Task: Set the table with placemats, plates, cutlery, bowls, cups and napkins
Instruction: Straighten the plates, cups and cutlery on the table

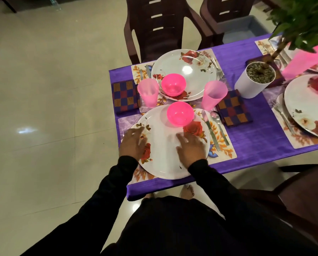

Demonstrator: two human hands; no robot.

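We see both hands spread with fingers straight over the near plate (160, 159): the left hand (134, 143) lies at its left rim, the right hand (190, 147) on its right half, and neither holds anything. This plate sits on a floral placemat (222, 145) at the near left corner of the purple-clothed worktop (256, 130). A pink bowl (180, 113) stands on the plate's far edge, with nothing inside it. Right of the plate lie a knife (212, 133) and a spoon (218, 124). A second bowl (173, 87) rests on the far plate (184, 73), also holding nothing. Two pink cups (148, 92) flank it, and checked napkins (234, 109) lie beside them. Farther right, a white pot (253, 81) holds gravel and a green plant (302, 21).
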